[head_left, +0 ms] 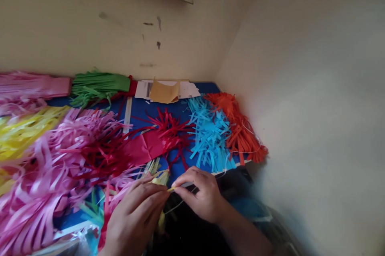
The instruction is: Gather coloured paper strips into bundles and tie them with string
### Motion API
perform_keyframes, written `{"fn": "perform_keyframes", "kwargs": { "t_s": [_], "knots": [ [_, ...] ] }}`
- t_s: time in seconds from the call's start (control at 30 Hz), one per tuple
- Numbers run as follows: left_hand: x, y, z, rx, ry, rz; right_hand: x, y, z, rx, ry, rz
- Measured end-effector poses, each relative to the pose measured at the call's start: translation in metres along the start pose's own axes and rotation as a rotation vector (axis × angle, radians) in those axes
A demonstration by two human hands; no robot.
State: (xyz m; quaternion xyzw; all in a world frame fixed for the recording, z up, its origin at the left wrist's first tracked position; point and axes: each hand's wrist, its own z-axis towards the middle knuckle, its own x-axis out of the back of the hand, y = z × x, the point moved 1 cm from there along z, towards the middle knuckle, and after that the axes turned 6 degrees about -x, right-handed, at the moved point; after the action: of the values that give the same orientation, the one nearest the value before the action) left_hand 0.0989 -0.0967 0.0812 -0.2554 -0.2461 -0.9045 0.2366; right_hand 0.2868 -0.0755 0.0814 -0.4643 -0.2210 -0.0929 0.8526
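Tucked into a corner of pale, scuffed walls, a blue work surface is heaped with cut-paper fringes: pink fringed paper strips on the near left, a yellow fringe behind them, a green fringed bundle at the back, then a red tassel, a light blue tassel and an orange tassel toward the right wall.

At the near edge the left hand is pinched shut on a small pale yellow paper tassel, held just off the table's front. The right hand meets it fingertip to fingertip, closed on the tassel's yellow tip and on what looks like a thin white thread that loops below; the blur leaves me unsure.

Such thin paper could tear if the two pinches pull apart. The thread, lying slack, might catch on the pink strips touching the left wrist and drag them along. A white thread over the orange tassel could tangle too.
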Motion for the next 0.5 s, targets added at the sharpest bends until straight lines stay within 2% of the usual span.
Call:
{"fn": "perform_keyframes", "kwargs": {
  "t_s": [0.3,0.5],
  "knots": [
    [0.001,-0.001,0.001,-0.077,-0.038,0.014,0.003,-0.006,-0.002,0.099,0.043,-0.060],
    [-0.013,0.002,0.009,-0.046,-0.031,0.054,-0.004,-0.010,-0.004,0.164,0.036,-0.114]
  ]
}}
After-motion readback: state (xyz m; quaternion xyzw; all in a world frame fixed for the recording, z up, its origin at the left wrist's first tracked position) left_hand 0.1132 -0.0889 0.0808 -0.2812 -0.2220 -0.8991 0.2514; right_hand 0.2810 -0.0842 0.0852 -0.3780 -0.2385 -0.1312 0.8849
